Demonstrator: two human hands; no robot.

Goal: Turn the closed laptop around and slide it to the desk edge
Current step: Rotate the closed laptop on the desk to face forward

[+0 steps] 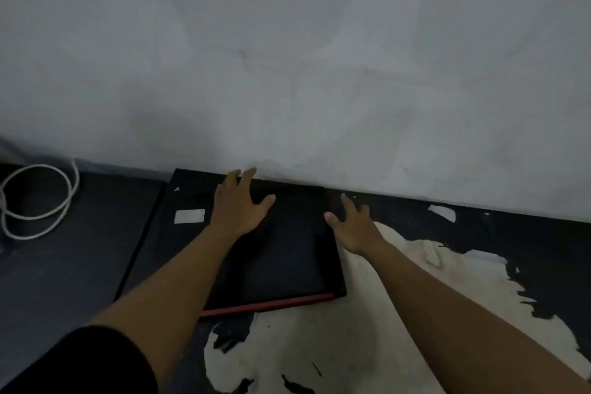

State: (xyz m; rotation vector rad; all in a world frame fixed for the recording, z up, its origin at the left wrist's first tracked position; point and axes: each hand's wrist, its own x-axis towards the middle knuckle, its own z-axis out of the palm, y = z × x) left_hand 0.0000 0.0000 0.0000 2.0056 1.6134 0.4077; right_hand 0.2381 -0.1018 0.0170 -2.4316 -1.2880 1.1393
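Against the pale wall [319, 57], at the far side of the dark worktop [64, 265]: one closed laptop [287, 259], black, lying flat, its far edge pushed up to the wall and a red strip [271, 304] along its near edge. A whitish label [189, 216] sits on the lid towards the left.

Left hand [238, 206]: fingers spread, palm low over the far part of the lid, fingertips reaching the far edge by the wall. Grip wide open, nothing clasped; whether the palm actually presses the lid cannot be told. Placement suits hooking the far edge to swing it round.

Right hand [353, 227]: fingers splayed, just beside the laptop's right edge, holding nothing. Likely set there to catch that side for the turn.

Judgement: turn not yet begun; laptop is well back from the near side.

Also present: coiled white cable [38, 201] at far left; large worn pale patch [351, 329] in the worktop surface near the right forearm.
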